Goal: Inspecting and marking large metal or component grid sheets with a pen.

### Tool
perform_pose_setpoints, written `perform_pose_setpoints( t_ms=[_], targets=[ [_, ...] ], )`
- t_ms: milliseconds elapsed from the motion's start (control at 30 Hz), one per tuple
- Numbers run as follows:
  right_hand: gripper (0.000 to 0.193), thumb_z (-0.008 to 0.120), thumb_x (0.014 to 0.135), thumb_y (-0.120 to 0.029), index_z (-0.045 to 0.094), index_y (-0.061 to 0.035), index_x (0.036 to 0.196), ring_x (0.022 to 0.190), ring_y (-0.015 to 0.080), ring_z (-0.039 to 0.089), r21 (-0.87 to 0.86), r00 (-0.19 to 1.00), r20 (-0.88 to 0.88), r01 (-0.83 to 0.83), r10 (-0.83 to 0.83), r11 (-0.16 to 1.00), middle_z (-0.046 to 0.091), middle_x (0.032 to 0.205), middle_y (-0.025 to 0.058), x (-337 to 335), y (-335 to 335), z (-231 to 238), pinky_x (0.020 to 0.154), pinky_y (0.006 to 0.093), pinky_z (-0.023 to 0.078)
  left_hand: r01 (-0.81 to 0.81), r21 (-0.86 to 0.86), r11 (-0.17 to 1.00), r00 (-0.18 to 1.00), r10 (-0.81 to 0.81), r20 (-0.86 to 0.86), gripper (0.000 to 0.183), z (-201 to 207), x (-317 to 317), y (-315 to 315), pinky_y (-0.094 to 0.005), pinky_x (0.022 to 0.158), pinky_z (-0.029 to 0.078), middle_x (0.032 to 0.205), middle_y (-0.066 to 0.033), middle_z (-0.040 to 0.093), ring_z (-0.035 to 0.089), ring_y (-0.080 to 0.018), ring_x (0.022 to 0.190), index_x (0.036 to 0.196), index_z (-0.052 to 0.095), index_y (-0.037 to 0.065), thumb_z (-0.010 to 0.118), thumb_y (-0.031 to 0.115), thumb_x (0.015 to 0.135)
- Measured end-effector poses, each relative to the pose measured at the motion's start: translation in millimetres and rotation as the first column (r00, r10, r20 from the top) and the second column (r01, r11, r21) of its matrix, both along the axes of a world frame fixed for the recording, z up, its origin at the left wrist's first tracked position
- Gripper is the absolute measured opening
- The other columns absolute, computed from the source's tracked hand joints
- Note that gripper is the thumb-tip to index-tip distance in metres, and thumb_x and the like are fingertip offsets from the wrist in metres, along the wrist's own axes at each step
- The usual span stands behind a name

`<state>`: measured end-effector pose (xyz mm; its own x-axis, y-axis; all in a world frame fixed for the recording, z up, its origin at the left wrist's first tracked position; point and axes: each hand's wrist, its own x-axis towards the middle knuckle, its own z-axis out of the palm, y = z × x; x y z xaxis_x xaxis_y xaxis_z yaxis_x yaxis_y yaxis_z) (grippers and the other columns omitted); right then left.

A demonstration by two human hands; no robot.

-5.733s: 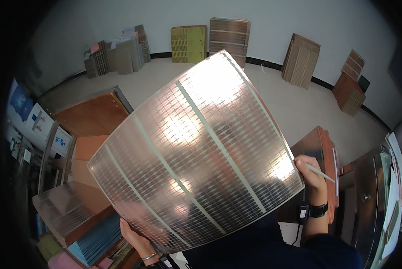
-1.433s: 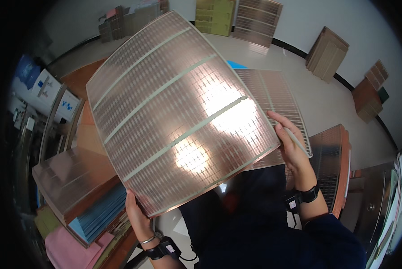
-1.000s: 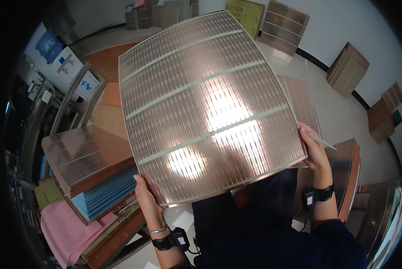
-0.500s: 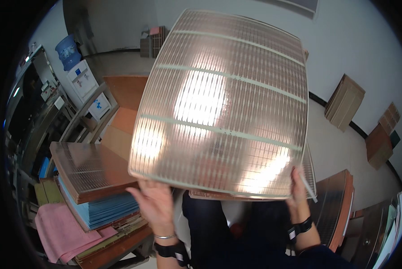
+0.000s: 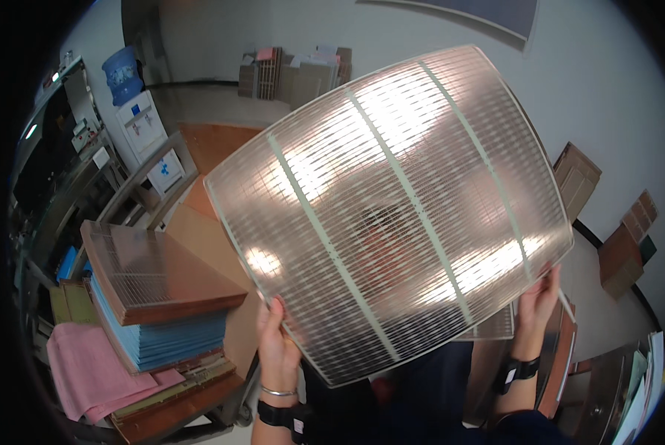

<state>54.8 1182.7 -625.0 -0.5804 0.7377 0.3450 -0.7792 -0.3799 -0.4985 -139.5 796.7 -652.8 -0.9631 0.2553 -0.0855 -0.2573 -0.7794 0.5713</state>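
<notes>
Translucent, copper-tinted and gridded, the large thin rectangular sheet (image 5: 392,215), crossed by 3 pale bands, now fills the view tilted up toward the far wall, swung up from facing the stacks at left moments ago, so light glares through it. The left hand (image 5: 277,348) grips its near-left corner; the right hand (image 5: 536,297) pinches its near-right corner. A stack of copper and blue sheets (image 5: 158,304) sits left.

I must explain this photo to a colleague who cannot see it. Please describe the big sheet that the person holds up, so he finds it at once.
Look at the picture's centre, above the person's dark clothing: the left hand and right hand grip the lower edge of a large shiny gridded sheet. Unlike the coppery sheets stacked flat at the left, it is raised, reflects lamps and has three pale stripes.
</notes>
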Motion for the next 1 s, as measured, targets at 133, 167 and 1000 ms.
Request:
perform_pose_setpoints(
  t_ms=[133, 167, 1000],
  targets=[
    [0.048, 0.044, 0.095, -0.012, 0.031, -0.0011, 0.140, 0.114, 0.0229, 0.053, 0.045, 0.957, 0.098, 0.270, -0.273, 0.962, 0.051, 0.129, 0.0140, 28, 3, -5, 0.100, 0.0379, 0.041, -0.096, -0.311, 0.946, 0.993, 0.071, -0.092, 0.021, -1, -19, -32, -0.0250, 0.081, 0.047, 0.101, -0.0041, 0.059, 0.056, -0.0101, 0.089, 0.115, 0.050, 0.002, 0.043, 0.010, 0.097],
    [0.048, 0.044, 0.095, -0.012, 0.031, -0.0011, 0.140, 0.114, 0.0229, 0.053, 0.043, 0.956, 0.122, 0.263, -0.267, 0.964, 0.051, 0.129, 0.0140, 34, 3, -11, 0.100, 0.0379, 0.041, -0.095, -0.321, 0.942, 0.995, 0.076, -0.070, 0.021, 0, -21, -36, -0.0250, 0.081, 0.047, 0.101, -0.0041, 0.059, 0.056, -0.0101, 0.089, 0.115, 0.050, 0.002, 0.043, 0.010, 0.097],
    [0.040, 0.052, 0.091, -0.011, 0.047, 0.0071, 0.127, 0.088, 0.0123, 0.060, 0.298, 0.783, 0.503, 0.242, -0.367, 0.924, 0.063, 0.099, 0.0120, 58, -41, 3, 0.078, 0.0219, 0.047, 0.036, -0.469, 0.883, 0.999, -0.016, 0.047, 0.023, -57, -35, -62, -0.0297, 0.088, 0.044, 0.106, -0.0037, 0.060, 0.057, -0.0148, 0.097, 0.110, 0.056, 0.004, 0.045, 0.018, 0.095]
  ],
)
